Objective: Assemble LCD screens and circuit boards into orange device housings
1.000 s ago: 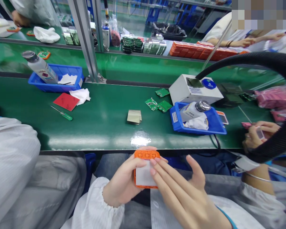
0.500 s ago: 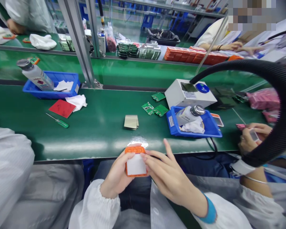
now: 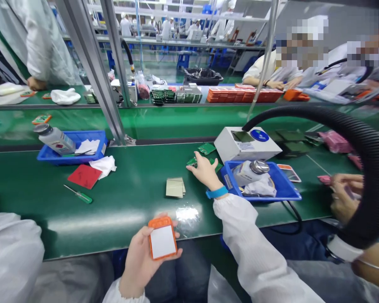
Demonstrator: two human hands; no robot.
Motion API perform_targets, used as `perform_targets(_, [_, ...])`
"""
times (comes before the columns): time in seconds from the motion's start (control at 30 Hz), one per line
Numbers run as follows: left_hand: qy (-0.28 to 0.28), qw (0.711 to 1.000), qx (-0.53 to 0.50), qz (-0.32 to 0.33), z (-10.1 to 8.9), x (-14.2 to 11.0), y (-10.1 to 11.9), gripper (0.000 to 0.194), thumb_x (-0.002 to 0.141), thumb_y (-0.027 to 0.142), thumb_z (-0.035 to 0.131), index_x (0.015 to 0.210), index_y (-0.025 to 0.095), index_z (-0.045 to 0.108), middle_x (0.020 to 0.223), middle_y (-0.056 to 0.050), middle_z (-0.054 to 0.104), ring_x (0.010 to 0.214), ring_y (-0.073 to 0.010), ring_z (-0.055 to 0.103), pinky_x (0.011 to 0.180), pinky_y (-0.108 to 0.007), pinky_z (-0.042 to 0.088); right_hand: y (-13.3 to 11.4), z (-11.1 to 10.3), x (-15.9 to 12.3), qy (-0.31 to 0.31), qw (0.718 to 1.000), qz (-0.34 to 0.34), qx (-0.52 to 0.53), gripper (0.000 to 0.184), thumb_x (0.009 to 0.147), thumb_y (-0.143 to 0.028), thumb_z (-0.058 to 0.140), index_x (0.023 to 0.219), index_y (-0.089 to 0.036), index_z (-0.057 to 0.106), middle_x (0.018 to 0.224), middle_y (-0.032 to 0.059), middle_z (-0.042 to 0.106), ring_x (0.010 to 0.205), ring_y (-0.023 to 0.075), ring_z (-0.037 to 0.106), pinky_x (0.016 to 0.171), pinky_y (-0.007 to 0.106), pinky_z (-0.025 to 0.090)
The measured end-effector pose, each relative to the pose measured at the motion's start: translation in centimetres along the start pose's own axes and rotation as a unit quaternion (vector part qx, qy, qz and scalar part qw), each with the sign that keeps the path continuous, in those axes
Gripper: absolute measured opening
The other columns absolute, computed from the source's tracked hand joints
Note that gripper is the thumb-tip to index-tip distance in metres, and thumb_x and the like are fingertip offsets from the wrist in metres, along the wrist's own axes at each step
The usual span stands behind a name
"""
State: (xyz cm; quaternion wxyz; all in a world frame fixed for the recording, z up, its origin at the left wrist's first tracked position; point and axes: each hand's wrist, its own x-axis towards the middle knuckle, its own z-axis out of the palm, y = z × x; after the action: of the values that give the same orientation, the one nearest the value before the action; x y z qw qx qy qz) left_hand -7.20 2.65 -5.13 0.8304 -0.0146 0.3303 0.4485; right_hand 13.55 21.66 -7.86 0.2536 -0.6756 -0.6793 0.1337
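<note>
Left hand [image 3: 141, 255] pinching orange case [image 3: 163, 242]; right hand [image 3: 206, 170] outstretched (grip spread) over circuit boards [image 3: 206, 148].

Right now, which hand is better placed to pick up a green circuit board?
The right hand, I'd judge: it is at the green circuit boards, thumb and forefinger spread. The left hand is farther from them and occupied, holding the orange case.
</note>
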Motion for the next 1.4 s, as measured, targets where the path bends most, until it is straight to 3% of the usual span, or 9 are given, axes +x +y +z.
perform_targets(0.2, [-0.015,1.000,-0.006,-0.010,-0.1,0.3,0.3,0.030,0.085,0.022,0.045,0.112,0.015,0.057,0.107,-0.016,0.067,0.087,-0.0256,0.064,0.080,-0.053,0.049,0.7,0.5,-0.1,0.003,0.998,-0.012,0.063,0.045,0.077,-0.024,0.060,0.119,-0.015,0.045,0.107,0.0132,0.065,0.109,0.0309,0.057,0.106,0.067,0.005])
perform_targets(0.33, [-0.037,0.999,-0.013,-0.034,0.3,0.7,-0.2,0.032,0.083,0.022,0.045,0.112,0.016,0.059,0.106,-0.016,0.067,0.086,-0.0248,0.064,0.079,-0.050,0.049,0.2,0.4,-0.1,0.022,0.986,-0.044,0.157,0.055,0.069,-0.025,0.067,0.117,-0.017,0.043,0.109,0.0133,0.065,0.111,0.0302,0.057,0.107,0.058,0.026])
perform_targets(0.43, [-0.058,0.997,-0.027,-0.043,0.5,0.6,-0.5,0.042,0.080,0.021,0.048,0.122,0.017,0.055,0.106,-0.016,0.067,0.087,-0.0252,0.064,0.079,-0.049,0.049,-0.8,0.3,-0.3,0.075,0.964,-0.043,0.250,0.059,0.067,-0.032,0.069,0.116,-0.019,0.039,0.114,0.0143,0.062,0.111,0.0273,0.057,0.100,0.047,0.041])
perform_targets(0.57, [-0.094,0.995,-0.025,-0.025,1.0,0.2,-0.7,0.055,0.071,0.019,0.055,0.126,0.017,0.052,0.110,-0.016,0.065,0.094,-0.0278,0.063,0.084,-0.049,0.048,-2.7,-1.3,-1.6,0.161,0.910,0.008,0.381,0.070,0.065,-0.044,0.071,0.117,-0.022,0.029,0.119,0.0144,0.058,0.115,0.0236,0.057,0.100,0.043,0.045])
perform_targets(0.8, [-0.092,0.990,0.061,0.084,2.9,-0.1,-1.6,0.050,0.066,0.017,0.073,0.113,0.025,0.059,0.115,-0.008,0.065,0.105,-0.0263,0.060,0.091,-0.044,0.047,-6.8,-5.3,-10.5,0.035,0.849,0.090,0.519,0.053,0.069,-0.046,0.074,0.104,-0.019,0.047,0.088,0.0111,0.072,0.077,0.0255,0.072,0.066,0.040,0.060])
perform_targets(0.97, [-0.086,0.990,0.073,0.085,3.3,0.4,-3.3,0.060,0.061,0.025,0.085,0.114,0.029,0.057,0.111,-0.005,0.066,0.104,-0.0212,0.060,0.089,-0.033,0.046,-8.6,-4.9,-16.1,0.113,0.872,0.063,0.471,0.059,0.063,-0.030,0.079,0.113,-0.022,0.047,0.095,0.0090,0.073,0.086,0.0224,0.070,0.067,0.031,0.060])
perform_targets(1.17, [-0.102,0.986,0.089,0.099,3.2,0.3,-3.7,0.063,0.062,0.023,0.084,0.117,0.028,0.052,0.108,-0.005,0.067,0.102,-0.0211,0.062,0.089,-0.033,0.047,-8.3,-5.5,-17.3,0.093,0.898,0.070,0.424,0.058,0.069,-0.033,0.077,0.117,-0.023,0.044,0.100,0.0097,0.071,0.090,0.0236,0.069,0.069,0.034,0.060])
perform_targets(1.23, [-0.126,0.984,0.090,0.084,3.0,0.2,-3.6,0.056,0.066,0.027,0.082,0.114,0.025,0.054,0.104,-0.006,0.068,0.097,-0.0209,0.065,0.085,-0.032,0.049,-7.4,-6.6,-17.5,0.055,0.907,0.033,0.416,0.059,0.075,-0.032,0.074,0.123,-0.025,0.041,0.114,0.0117,0.066,0.104,0.0251,0.064,0.085,0.041,0.057])
perform_targets(1.4, [-0.193,0.977,0.081,0.030,2.6,-0.2,-3.6,0.042,0.074,0.034,0.075,0.109,0.018,0.060,0.102,-0.010,0.069,0.090,-0.0228,0.068,0.071,-0.027,0.054,-4.8,-10.0,-17.2,-0.099,0.907,-0.242,0.331,0.073,0.078,-0.020,0.070,0.138,-0.027,0.029,0.146,0.0111,0.040,0.137,0.0261,0.034,0.112,0.048,0.033])
